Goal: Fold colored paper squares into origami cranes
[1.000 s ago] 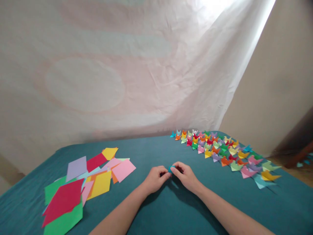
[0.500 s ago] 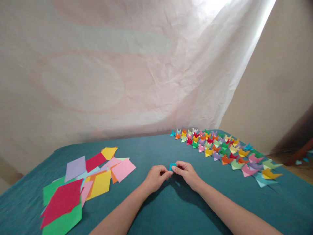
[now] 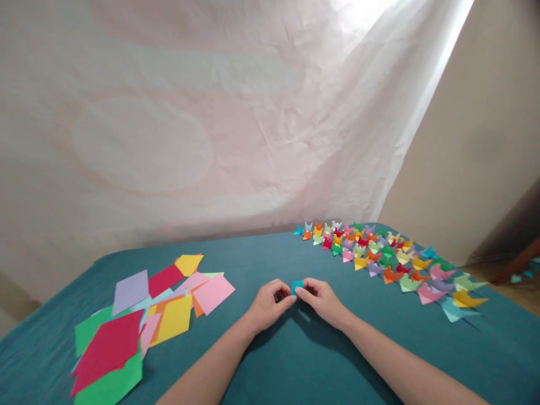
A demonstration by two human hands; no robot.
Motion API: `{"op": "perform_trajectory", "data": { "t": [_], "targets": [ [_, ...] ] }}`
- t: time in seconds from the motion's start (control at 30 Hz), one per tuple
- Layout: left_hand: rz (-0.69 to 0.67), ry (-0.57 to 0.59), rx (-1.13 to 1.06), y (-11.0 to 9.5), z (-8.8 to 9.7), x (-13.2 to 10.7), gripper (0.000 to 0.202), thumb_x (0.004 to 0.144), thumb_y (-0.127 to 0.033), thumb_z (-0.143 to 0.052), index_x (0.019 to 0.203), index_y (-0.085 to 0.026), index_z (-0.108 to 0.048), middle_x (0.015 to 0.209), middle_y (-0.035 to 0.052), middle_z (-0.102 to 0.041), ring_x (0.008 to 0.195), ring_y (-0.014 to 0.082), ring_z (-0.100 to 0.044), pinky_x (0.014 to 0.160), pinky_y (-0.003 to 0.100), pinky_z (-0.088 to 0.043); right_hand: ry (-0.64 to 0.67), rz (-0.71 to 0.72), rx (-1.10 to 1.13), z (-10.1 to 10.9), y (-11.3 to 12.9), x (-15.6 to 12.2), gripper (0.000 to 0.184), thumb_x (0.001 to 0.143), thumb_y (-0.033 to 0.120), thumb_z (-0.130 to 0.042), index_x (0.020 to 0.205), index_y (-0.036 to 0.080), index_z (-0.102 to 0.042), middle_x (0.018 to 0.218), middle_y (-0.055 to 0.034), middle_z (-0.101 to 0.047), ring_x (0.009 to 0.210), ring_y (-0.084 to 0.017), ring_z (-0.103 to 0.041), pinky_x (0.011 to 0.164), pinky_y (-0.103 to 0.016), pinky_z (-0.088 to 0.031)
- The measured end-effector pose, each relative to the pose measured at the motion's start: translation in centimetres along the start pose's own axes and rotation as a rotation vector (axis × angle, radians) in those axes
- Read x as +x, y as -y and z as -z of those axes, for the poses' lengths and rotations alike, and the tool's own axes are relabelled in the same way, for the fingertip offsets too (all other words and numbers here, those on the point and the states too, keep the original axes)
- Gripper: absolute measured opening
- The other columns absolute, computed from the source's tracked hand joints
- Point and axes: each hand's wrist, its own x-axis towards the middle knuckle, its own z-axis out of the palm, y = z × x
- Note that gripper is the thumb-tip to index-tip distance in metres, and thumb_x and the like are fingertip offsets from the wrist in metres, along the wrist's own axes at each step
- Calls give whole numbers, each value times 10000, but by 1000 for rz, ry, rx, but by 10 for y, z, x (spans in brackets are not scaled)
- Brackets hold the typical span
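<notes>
A small folded piece of blue paper is held just above the table, between my two hands. My right hand pinches its right side, thumb in front and fingers behind. At its left edge, my left hand has thumb and index finger closed on the paper, with a small gap showing between the curled finger and the thumb. The lower fingers of both hands are partly hidden. The exact fold of the paper is too small to make out.
Loose coloured paper sheets, a red one among them, overlap on the left of the green-covered table. Rows of small folded paper birds stand on the right. A pale cloth hangs behind the table.
My left fingers have shifted slightly, leaving a wider gap between index finger and thumb. More of the blue paper shows now. The sheets and birds have stayed put.
</notes>
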Motion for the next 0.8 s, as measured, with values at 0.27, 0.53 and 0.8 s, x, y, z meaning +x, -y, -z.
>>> {"op": "perform_trajectory", "data": {
  "t": [0.27, 0.53, 0.8],
  "targets": [
    [-5, 45, 3, 3, -1, -1, 153, 787, -270, -579, 702, -144, -599, 668, -10, -554, 629, 114, -479, 580, 211, -358, 11, 62, -57, -1, 4, -1, 283, 817, 428, -561, 779, 162, -650, 700, -1, -565, 637, -129, -486, 598, -238, -385],
    [-17, 75, 2, 1, -1, -1, 144, 767, -262, -601, 675, -152, -601, 663, -9, -552, 639, 119, -485, 595, 216, -359, 48, 102, -102, 2, 9, -2, 311, 840, 429, -539, 727, 174, -675, 701, -14, -570, 666, -143, -507, 636, -253, -390],
    [4, 87, -42, 5, -2, -1, 137, 743, -258, -621, 658, -152, -600, 658, -14, -566, 638, 120, -494, 602, 218, -357, 57, 84, -40, 2, 11, -1, 409, 849, 486, -504, 632, 163, -629, 659, -2, -510, 647, -139, -476, 628, -253, -371]
  ]
}}
